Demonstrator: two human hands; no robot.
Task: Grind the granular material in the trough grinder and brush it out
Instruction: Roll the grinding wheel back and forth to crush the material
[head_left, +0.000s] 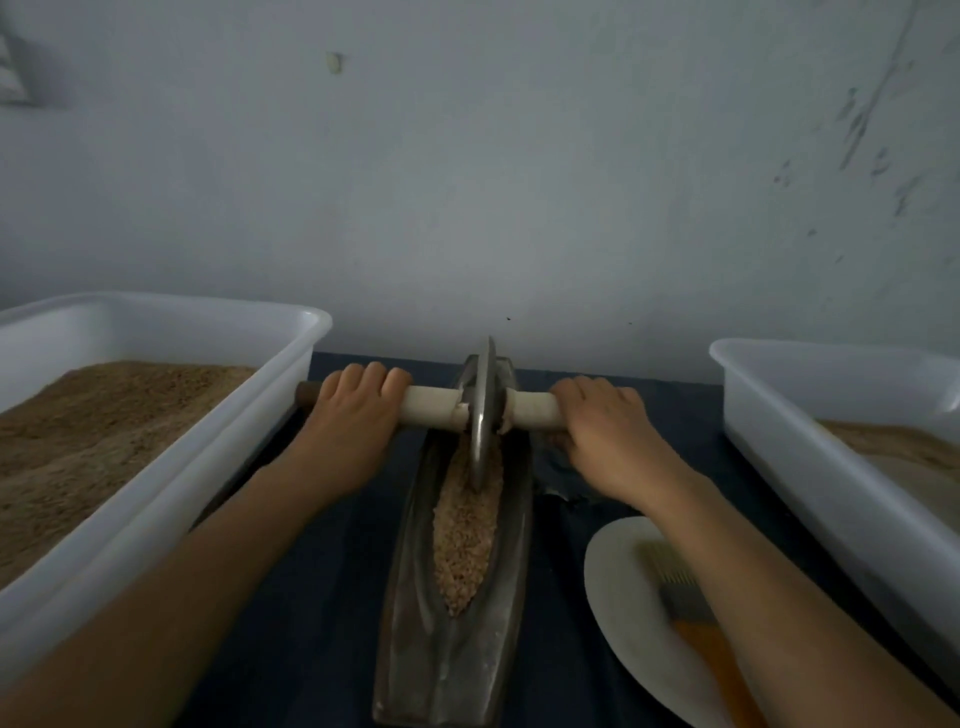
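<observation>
A long, boat-shaped metal trough lies lengthwise on the dark bench, running away from the person toward the pale wall. Its groove holds a heap of coarse tan grain, spread along the middle and far part of the channel. A thin metal wheel stands upright on edge in the far end of the groove, its lower rim sunk into the grain. A pale axle rod runs through the wheel crosswise. The left hand grips the rod on the left of the wheel, fingers curled over the top; the right hand grips it on the right in the same way. A white tub of fine brown powder sits to the left of the trough, and a second white tub sits to the right. Between the trough and the right tub lies a white plate with a brush on it, partly hidden under the right forearm.
</observation>
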